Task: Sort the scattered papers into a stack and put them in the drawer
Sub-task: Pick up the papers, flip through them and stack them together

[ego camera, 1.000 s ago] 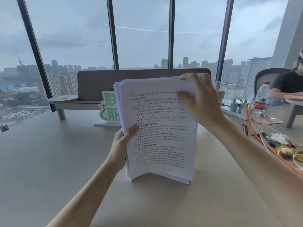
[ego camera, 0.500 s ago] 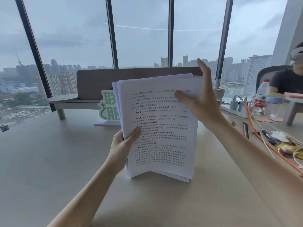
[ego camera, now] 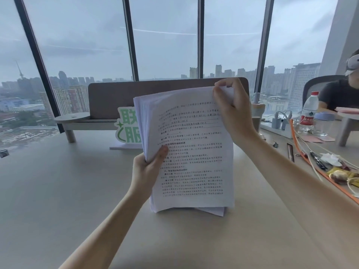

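A thick stack of printed white papers (ego camera: 192, 158) stands upright on its bottom edge on the beige table (ego camera: 58, 191). My left hand (ego camera: 146, 171) grips the stack's left edge, thumb across the front sheet. My right hand (ego camera: 233, 111) curls over the top right corner and pinches it. The sheets fan slightly at the top left, and a few lower corners stick out at the bottom right. No drawer is in view.
A green-and-white sign (ego camera: 128, 127) stands right behind the stack, before a brown divider panel (ego camera: 155, 98). At right lie a water bottle (ego camera: 308, 111), power strip (ego camera: 277, 125), orange cable (ego camera: 303, 156), pens and wrappers. A seated person (ego camera: 342, 94) is far right.
My right hand, spread open against the stack's right edge half a second ago, has curled over the top right corner. The stack stands straighter, with its bottom edge more even.
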